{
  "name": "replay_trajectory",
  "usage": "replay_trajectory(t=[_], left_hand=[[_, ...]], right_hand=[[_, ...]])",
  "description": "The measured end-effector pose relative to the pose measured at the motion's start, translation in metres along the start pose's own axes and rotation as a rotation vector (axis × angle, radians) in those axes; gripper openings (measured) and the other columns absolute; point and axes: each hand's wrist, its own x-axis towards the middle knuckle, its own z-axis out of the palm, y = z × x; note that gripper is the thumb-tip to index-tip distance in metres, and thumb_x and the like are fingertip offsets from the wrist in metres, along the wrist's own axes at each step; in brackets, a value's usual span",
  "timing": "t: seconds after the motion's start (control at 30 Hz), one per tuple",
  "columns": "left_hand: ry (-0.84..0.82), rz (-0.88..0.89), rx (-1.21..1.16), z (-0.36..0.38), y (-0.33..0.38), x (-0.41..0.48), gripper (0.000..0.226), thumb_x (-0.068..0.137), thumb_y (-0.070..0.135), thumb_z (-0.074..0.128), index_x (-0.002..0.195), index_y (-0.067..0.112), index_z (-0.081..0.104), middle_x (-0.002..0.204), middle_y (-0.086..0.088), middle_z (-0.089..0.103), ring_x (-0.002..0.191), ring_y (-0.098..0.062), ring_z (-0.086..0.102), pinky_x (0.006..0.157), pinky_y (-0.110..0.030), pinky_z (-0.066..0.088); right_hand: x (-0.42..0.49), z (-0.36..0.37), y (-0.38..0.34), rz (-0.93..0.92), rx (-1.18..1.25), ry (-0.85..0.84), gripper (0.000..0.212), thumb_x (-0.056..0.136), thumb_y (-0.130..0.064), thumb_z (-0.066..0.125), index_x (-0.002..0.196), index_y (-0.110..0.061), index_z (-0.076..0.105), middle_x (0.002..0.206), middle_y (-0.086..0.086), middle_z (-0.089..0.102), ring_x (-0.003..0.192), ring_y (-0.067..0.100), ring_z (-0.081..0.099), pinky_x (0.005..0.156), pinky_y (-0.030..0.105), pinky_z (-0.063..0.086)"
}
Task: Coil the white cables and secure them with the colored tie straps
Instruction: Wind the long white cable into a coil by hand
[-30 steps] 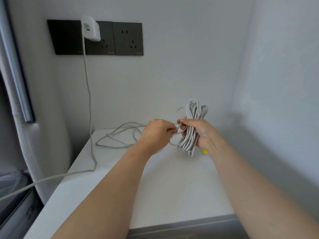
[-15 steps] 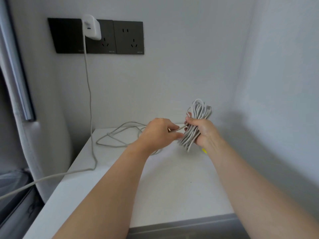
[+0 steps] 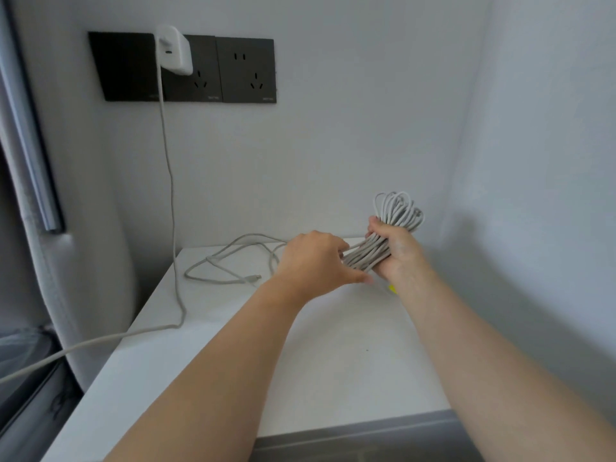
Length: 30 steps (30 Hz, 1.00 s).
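My right hand [image 3: 398, 253] grips a thick coil of white cable [image 3: 396, 216] held above the white tabletop [image 3: 333, 345], its loops sticking up past my fingers. My left hand [image 3: 316, 261] sits just left of the coil with its fingers around the strands at the coil's lower end. A loose stretch of the white cable [image 3: 230, 258] lies in loops on the table behind my left hand, its plug end [image 3: 253, 278] free. A small bit of a yellow tie strap [image 3: 392, 289] peeks out under my right wrist.
A white charger [image 3: 175, 50] is plugged into a black wall socket panel [image 3: 213, 70]; its cord [image 3: 170, 195] hangs down and runs off the table's left edge. Walls close in behind and on the right. A grey padded edge [image 3: 50, 261] stands at the left.
My right hand has lifted the coil slightly and shifted it right. My left hand has slid toward the coil's lower end, and the loose cable on the table has drawn in a little.
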Motion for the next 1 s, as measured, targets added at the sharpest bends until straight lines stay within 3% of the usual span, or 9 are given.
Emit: replay_trajectory(t=[0.1,0.27,0.37,0.5,0.6,0.7,0.8,0.9,1.0], left_hand=[[0.006,0.020,0.069,0.003,0.007,-0.003,0.047,0.072,0.062,0.064,0.070,0.018,0.049,0.059,0.005,0.042,0.069,-0.022,0.047,0.061,-0.029,0.031],[0.032,0.081,0.110,0.002,0.007,-0.003,0.033,0.086,0.049,0.056,0.096,0.018,0.063,0.085,-0.003,0.062,0.087,-0.024,0.055,0.067,-0.028,0.031],[0.021,0.086,0.122,0.002,0.007,-0.003,0.030,0.089,0.044,0.053,0.098,0.019,0.065,0.085,-0.004,0.062,0.088,-0.025,0.056,0.066,-0.028,0.032],[-0.005,0.074,0.148,0.003,0.004,-0.002,0.030,0.089,0.045,0.053,0.098,0.021,0.068,0.076,-0.001,0.055,0.084,-0.025,0.056,0.063,-0.028,0.031],[0.017,0.084,0.118,0.005,0.003,-0.001,0.030,0.086,0.046,0.056,0.098,0.022,0.069,0.084,-0.003,0.065,0.086,-0.024,0.058,0.066,-0.029,0.038],[0.057,0.098,-0.049,0.006,-0.005,0.000,0.035,0.076,0.050,0.066,0.096,0.022,0.071,0.087,0.000,0.070,0.087,-0.021,0.061,0.076,-0.033,0.047],[0.275,0.157,-0.191,0.007,-0.020,0.001,0.048,0.069,0.061,0.060,0.084,0.017,0.071,0.087,0.003,0.069,0.081,-0.018,0.064,0.070,-0.032,0.050],[0.470,-0.028,-0.247,0.001,-0.027,0.004,0.052,0.086,0.053,0.046,0.054,0.013,0.050,0.057,0.002,0.052,0.059,-0.024,0.051,0.057,-0.029,0.037],[0.105,-0.340,-0.656,-0.008,-0.024,0.007,0.069,0.098,0.047,0.029,0.055,0.001,0.058,0.058,-0.015,0.063,0.053,-0.031,0.061,0.050,-0.027,0.044]], right_hand=[[0.004,-0.001,0.000,-0.009,0.044,0.001,0.022,0.088,-0.005,0.058,0.067,-0.010,0.054,0.058,0.000,0.050,0.051,0.010,0.051,0.054,0.023,0.045],[-0.001,0.001,-0.001,-0.020,0.090,-0.039,0.014,0.091,-0.009,0.055,0.078,-0.011,0.057,0.059,-0.002,0.067,0.075,0.012,0.058,0.077,0.026,0.045],[-0.005,0.003,0.000,-0.011,0.086,-0.050,0.014,0.092,-0.010,0.054,0.078,-0.012,0.057,0.057,-0.004,0.068,0.078,0.011,0.061,0.089,0.028,0.041],[-0.005,0.004,0.002,-0.008,0.078,-0.043,0.022,0.091,-0.011,0.057,0.069,-0.011,0.055,0.046,-0.005,0.058,0.065,0.011,0.059,0.087,0.029,0.045],[-0.003,0.003,0.002,-0.022,0.046,-0.058,0.032,0.089,-0.012,0.059,0.059,-0.012,0.048,0.041,-0.004,0.044,0.043,0.010,0.049,0.079,0.029,0.050],[0.000,0.003,0.002,-0.026,0.046,-0.043,0.034,0.088,-0.010,0.058,0.057,-0.014,0.044,0.039,-0.004,0.037,0.037,0.010,0.041,0.067,0.028,0.051],[0.002,0.005,-0.002,-0.043,0.110,-0.052,0.035,0.090,-0.012,0.054,0.058,-0.018,0.039,0.037,-0.006,0.033,0.033,0.008,0.036,0.060,0.026,0.045],[0.002,0.004,-0.010,-0.044,0.195,-0.058,0.038,0.090,-0.015,0.053,0.057,-0.020,0.034,0.037,-0.007,0.031,0.033,0.009,0.033,0.058,0.025,0.043],[-0.001,0.001,-0.015,-0.032,0.278,-0.078,0.041,0.089,-0.016,0.055,0.053,-0.020,0.035,0.040,-0.007,0.032,0.035,0.010,0.034,0.061,0.026,0.043]])
